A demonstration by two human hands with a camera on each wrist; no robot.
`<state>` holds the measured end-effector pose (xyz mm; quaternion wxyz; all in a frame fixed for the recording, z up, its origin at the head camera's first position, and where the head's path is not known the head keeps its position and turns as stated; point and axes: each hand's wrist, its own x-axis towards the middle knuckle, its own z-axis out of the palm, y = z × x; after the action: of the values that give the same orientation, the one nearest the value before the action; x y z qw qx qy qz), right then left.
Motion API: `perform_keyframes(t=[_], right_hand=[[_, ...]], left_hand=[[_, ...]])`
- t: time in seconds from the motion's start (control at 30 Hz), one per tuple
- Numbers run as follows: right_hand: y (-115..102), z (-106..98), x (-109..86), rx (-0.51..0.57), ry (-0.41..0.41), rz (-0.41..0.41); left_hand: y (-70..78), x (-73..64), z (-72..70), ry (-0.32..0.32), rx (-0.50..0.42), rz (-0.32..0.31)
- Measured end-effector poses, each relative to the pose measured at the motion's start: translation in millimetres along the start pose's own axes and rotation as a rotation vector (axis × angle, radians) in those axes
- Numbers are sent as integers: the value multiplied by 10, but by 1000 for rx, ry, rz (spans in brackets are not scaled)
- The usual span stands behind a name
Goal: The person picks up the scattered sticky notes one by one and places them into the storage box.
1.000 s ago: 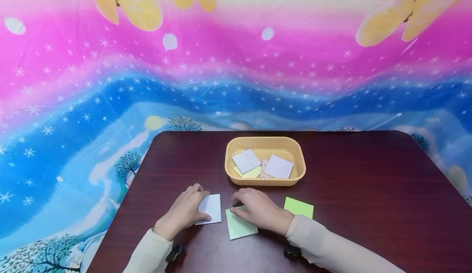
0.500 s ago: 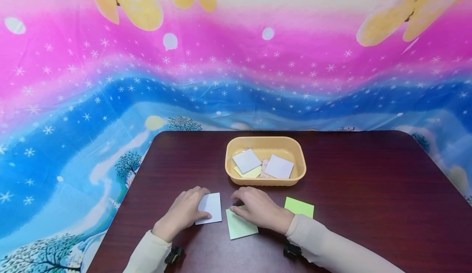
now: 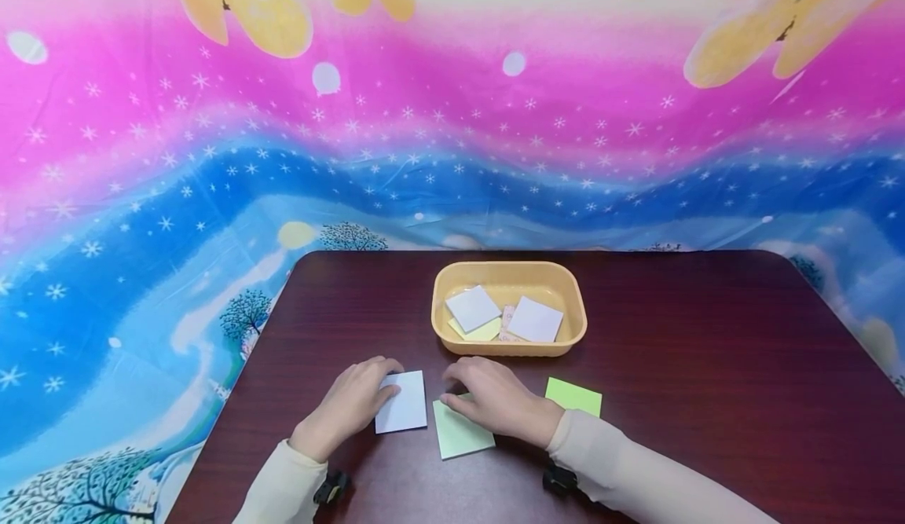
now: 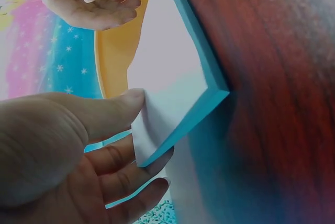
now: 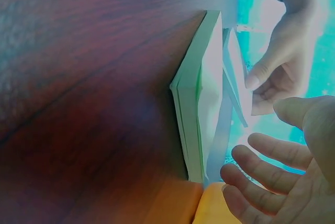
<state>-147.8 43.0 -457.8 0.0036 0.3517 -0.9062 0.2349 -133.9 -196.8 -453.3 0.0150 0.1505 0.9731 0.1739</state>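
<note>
My left hand [image 3: 348,402] pinches the left edge of a pale blue sticky-note pad [image 3: 407,412]. In the left wrist view its thumb lies on the pad's face [image 4: 172,72] and fingertips reach beneath. The right wrist view has this pad [image 5: 239,77] tilted beyond a thicker light green sticky-note pad. That light green pad [image 3: 459,434] lies flat on the table, partly covered by my right hand [image 3: 498,402]. The right hand's fingers are loosely bent and apart from the thumb, with nothing between them. A bright green pad [image 3: 574,398] is partly hidden behind the right wrist.
Behind the hands stands a yellow plastic basket [image 3: 509,349]. Inside are two whitish pads [image 3: 535,320], a pale yellow pad [image 3: 475,330] and a pink patterned piece [image 3: 507,324]. The dark wooden table [image 3: 693,335] ends at a printed curtain [image 3: 636,115].
The left thumb has shifted up along the pale blue pad, showing more of its face, and the pad has moved very slightly right. The right hand stays nearly still.
</note>
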Motion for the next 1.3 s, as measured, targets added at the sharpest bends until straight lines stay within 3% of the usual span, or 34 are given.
perform_keyframes(t=[0.63,1.3], right_hand=[[-9,-56,39,35,-30,23],[-4,-92,41,47,-33,27]], left_hand=[[19,81,-85,41,-28,13],[54,77,-188,73,-47,35]])
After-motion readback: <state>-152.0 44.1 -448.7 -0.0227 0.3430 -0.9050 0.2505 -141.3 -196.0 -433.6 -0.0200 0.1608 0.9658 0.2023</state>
